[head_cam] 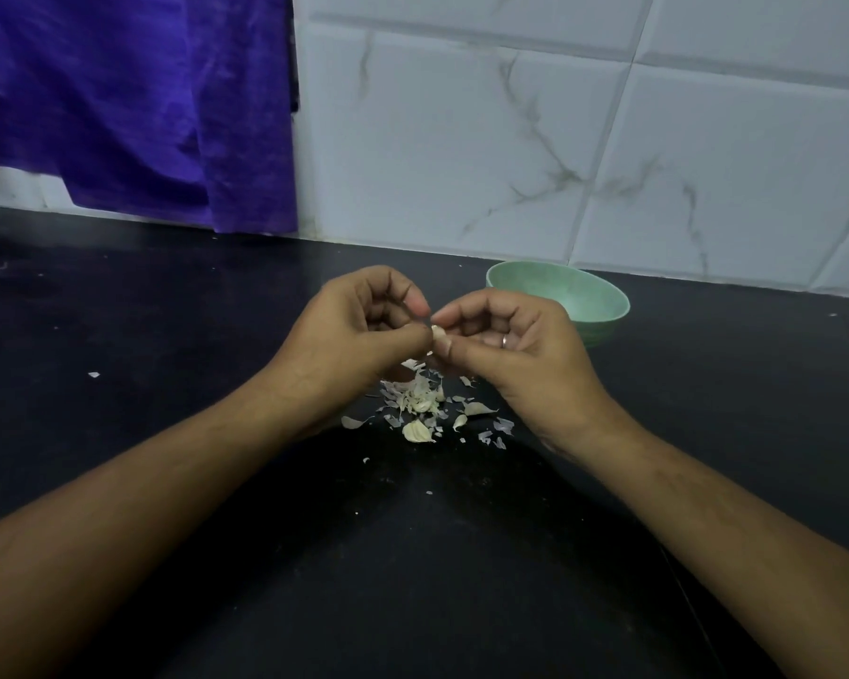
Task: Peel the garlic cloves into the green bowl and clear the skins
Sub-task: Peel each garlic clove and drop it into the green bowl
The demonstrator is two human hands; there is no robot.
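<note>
My left hand [354, 330] and my right hand [515, 345] meet above the black counter, fingertips together. Between them they pinch a small pale garlic clove [438, 332], mostly hidden by the fingers. Directly below lies a pile of garlic skins [420, 399], with a whole clove [416, 432] at its near edge and more flakes scattered to the right. The green bowl [594, 298] stands behind my right hand, near the wall; its visible inside looks bare, the near part hidden by the hand.
The black counter [167, 335] runs to a white marble-patterned tiled wall [510, 139]. A purple cloth [133, 105] hangs at the back left, down to the counter. A stray skin flake [93, 374] lies far left.
</note>
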